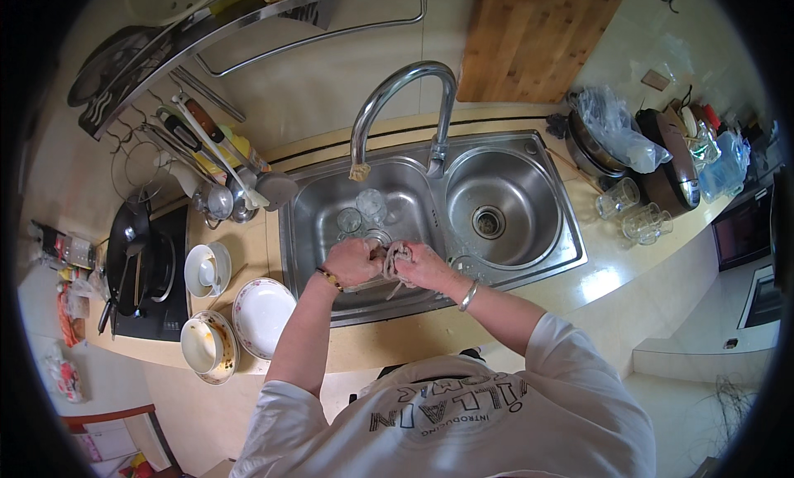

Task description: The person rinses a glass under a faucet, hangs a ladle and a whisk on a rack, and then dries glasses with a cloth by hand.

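Both hands meet over the front of the larger basin of a stainless steel sink (322,186). My right hand (422,264) grips a wet, bunched greyish cloth (398,261). Touching the cloth's left side is my left hand (353,264), its fingers curled; whether they pinch the cloth or something else is hidden. Beyond the hands, a glass cup (371,204) and a glass mug (349,220) stand in the basin. Another glass (464,266) lies by the divider, right of my right hand. The chrome faucet (403,78) arches over the basin, with no water seen running from it.
Left of the sink are a white plate (265,317), stacked white bowls (208,270), a stained bowl (201,346) and a black wok (129,255) on the hob. Utensils hang at the upper left. Glass mugs (645,224) and bagged pots (595,137) stand at the right.
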The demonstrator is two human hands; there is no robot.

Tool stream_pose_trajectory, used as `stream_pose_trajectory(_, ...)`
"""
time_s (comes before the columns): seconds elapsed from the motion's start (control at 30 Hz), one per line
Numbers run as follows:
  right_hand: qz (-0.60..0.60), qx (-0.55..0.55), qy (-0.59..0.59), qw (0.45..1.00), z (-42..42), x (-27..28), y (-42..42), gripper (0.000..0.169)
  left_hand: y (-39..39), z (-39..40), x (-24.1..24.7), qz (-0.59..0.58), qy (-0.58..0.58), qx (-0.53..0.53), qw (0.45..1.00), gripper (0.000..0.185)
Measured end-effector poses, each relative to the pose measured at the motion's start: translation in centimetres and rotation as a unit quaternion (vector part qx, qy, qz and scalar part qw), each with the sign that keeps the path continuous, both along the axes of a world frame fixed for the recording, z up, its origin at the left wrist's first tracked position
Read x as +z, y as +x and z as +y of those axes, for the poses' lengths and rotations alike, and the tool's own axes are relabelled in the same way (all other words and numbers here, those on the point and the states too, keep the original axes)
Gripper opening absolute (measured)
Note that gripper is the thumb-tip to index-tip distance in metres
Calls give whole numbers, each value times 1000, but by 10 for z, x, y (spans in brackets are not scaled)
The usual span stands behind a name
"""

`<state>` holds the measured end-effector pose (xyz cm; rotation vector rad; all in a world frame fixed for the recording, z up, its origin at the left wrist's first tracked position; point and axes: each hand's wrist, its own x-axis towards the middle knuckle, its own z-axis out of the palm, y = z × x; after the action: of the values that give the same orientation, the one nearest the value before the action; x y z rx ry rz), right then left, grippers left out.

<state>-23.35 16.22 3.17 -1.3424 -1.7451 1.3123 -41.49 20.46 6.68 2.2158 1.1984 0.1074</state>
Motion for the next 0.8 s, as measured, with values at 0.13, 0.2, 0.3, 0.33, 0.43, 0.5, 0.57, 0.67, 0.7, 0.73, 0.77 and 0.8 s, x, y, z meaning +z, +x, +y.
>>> stream_pose_trajectory(0.13,65,-101,-211,970,2,23,2,28,2,-10,-9,40,156,50,986,16)
stream_pose_trajectory(0.2,260,-213,-233,912,4,9,10,27,-3,-15,-21,-72,221,57,971,13)
stream_pose_trajectory(0.3,220,-212,-86,948,6,-11,31,30,-9,-10,-23,-176,280,24,944,15)
stream_pose_trajectory(0.33,148,-169,-15,974,-1,10,25,31,-14,-14,-23,-194,291,13,937,16)
stream_pose_trajectory(0.43,-18,-8,380,925,-6,44,-1,32,-7,-13,-23,-291,294,33,910,16)
stream_pose_trajectory(0.5,5,43,79,996,-7,42,2,29,-2,-8,-17,-329,307,62,891,18)
stream_pose_trajectory(0.57,33,45,10,998,2,41,0,29,4,-6,-16,-381,258,107,881,20)
stream_pose_trajectory(0.67,58,52,57,995,9,37,-8,28,9,-8,-34,-471,140,163,855,25)
stream_pose_trajectory(0.7,61,51,99,992,11,34,-9,28,10,-8,-34,-511,102,163,838,24)
stream_pose_trajectory(0.73,81,51,83,992,16,28,-11,28,10,-8,-35,-549,64,163,817,23)
stream_pose_trajectory(0.77,101,50,67,991,22,19,-13,27,11,-8,-36,-585,26,163,794,23)
stream_pose_trajectory(0.8,120,49,52,990,25,12,-15,27,11,-9,-36,-599,-5,186,779,23)
